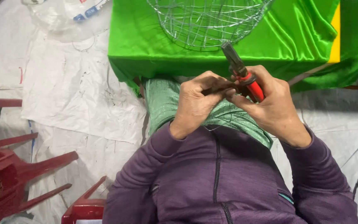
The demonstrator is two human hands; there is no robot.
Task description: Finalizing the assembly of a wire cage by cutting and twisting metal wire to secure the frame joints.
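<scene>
My right hand (272, 103) grips red-handled pliers (242, 74), their dark jaws pointing up and away towards a wire basket frame (206, 20). My left hand (197, 101) is closed beside it, fingertips meeting the right hand's fingers at something small and dark that I cannot make out. Both hands hover over my lap, just in front of the green cloth (154, 49) that covers a low table. A thin wire (212, 126) trails across my green trousers below the hands. I wear a purple zip jacket.
The silver wire basket sits on the green cloth at the top. White plastic sheeting (75, 95) covers the floor. Red plastic chair legs (21, 174) stick out at the lower left. A clear plastic bag (67, 16) lies at the top left.
</scene>
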